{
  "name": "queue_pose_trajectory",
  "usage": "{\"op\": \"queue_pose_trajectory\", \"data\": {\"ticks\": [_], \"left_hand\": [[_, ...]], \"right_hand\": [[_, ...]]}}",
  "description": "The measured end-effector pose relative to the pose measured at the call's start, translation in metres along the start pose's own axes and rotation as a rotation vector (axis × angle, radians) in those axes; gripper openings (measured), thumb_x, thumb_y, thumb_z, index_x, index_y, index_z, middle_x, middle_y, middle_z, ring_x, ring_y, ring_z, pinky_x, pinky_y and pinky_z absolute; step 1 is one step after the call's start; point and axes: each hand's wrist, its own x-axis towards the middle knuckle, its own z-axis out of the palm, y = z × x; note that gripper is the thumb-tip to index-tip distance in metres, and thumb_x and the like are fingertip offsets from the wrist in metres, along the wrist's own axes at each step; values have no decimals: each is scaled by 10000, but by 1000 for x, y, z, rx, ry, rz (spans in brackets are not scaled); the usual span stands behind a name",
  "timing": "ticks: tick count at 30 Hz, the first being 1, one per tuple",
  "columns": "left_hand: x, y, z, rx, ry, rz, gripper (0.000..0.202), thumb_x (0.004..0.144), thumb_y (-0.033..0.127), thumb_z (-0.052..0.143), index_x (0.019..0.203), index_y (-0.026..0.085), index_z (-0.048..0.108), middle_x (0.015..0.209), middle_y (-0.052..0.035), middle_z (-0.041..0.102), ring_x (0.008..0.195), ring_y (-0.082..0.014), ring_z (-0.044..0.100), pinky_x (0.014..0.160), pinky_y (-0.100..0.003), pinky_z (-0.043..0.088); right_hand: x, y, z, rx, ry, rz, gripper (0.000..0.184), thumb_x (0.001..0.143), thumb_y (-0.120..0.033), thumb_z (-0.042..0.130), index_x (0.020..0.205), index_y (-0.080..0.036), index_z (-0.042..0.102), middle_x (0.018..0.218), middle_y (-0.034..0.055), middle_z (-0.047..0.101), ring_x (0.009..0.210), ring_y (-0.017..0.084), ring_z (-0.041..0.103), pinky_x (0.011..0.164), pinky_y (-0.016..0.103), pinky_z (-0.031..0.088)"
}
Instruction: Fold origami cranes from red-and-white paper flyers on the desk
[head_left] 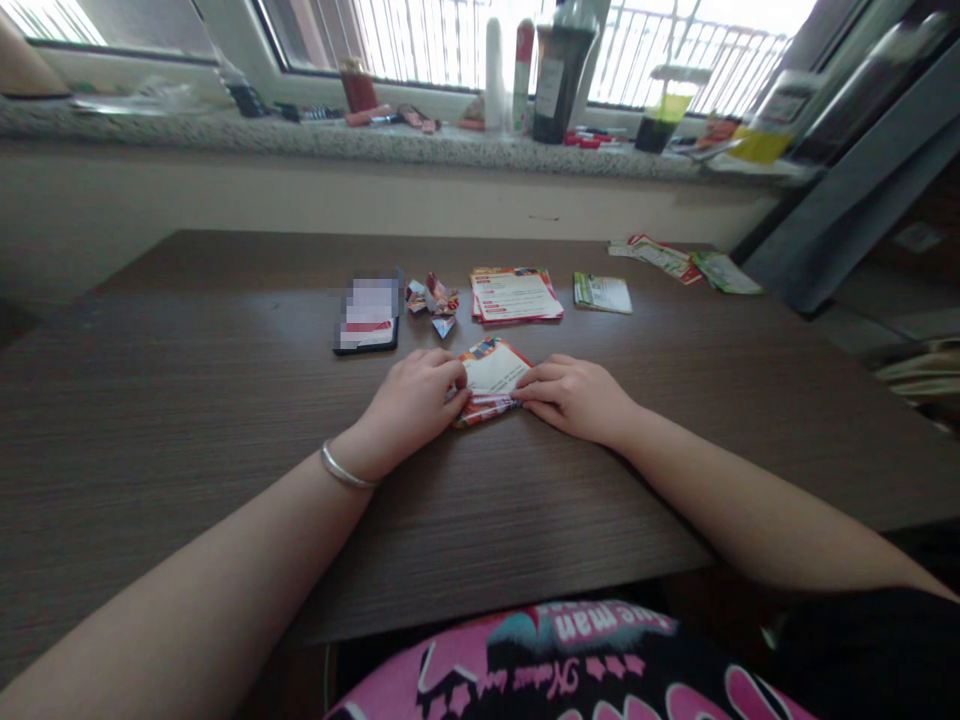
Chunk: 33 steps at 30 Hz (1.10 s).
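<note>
A partly folded sheet of printed paper (pixel 495 372) lies on the dark wooden table between my hands. My left hand (pixel 424 392) grips its left edge, with thumb and fingers closed on the paper. At the right edge, my right hand (pixel 570 396) pinches the fold near the lower corner. The near side of the paper is folded up in a band that shows a coloured print. Just beyond it are small folded paper pieces (pixel 435 300) in orange, white and blue. A stack of printed sheets (pixel 517 295) with red edges lies farther back.
A phone (pixel 367 312) with a blurred screen lies left of the folded pieces. Green-edged papers (pixel 603 293) sit right of the stack, with more printed strips (pixel 664 258) at the far right. Bottles and small items, among them a dark bottle (pixel 559 85), line the stone windowsill (pixel 450 143).
</note>
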Motion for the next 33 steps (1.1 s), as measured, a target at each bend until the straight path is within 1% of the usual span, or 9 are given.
{"op": "queue_pose_trajectory", "data": {"ticks": [3,6,12,15,19,24,33], "left_hand": [[0,1,0,-8,4,-4,232,887,349,491,879,182,651,994,-93,636,942,-238,564,852,-395,455],[0,1,-1,-28,-6,-13,261,883,392,495,878,182,649,1004,-96,630,949,-246,557,853,-400,450],[0,0,-2,-50,-50,-15,290,880,440,497,873,187,637,995,-91,619,964,-256,549,858,-404,440],[0,-1,-2,-56,-59,-10,286,885,432,493,916,186,635,1021,-95,617,983,-257,547,870,-402,436],[0,-1,-4,-51,-69,-20,325,924,428,431,957,176,634,1027,-100,616,983,-251,552,893,-409,429],[-1,2,-6,-34,-78,-21,280,887,427,517,967,184,629,1049,-92,614,992,-254,553,877,-394,439],[0,1,-2,22,-57,-32,252,888,387,540,966,168,638,1029,-100,621,977,-252,567,875,-395,454]], "right_hand": [[0,-1,0,-2,-2,4,281,956,-310,485,1080,-249,731,1087,58,718,948,208,606,824,353,468],[0,-1,1,-13,-5,22,298,967,-327,464,1091,-254,725,1095,42,715,958,207,603,827,349,467],[0,-1,3,-21,3,63,298,968,-336,461,1084,-274,729,1094,37,709,947,204,595,806,344,466],[0,-1,4,-24,-1,65,306,970,-341,454,1090,-281,729,1092,37,706,951,207,590,808,344,465],[0,0,3,-18,-4,69,306,969,-343,459,1101,-272,727,1096,45,702,962,202,586,815,334,464],[0,-1,3,-34,-14,63,307,968,-344,462,1111,-269,722,1089,53,700,944,199,584,810,330,453],[0,-3,0,-62,-22,68,313,973,-341,447,1113,-261,715,1109,44,700,963,200,580,816,323,441]]}}
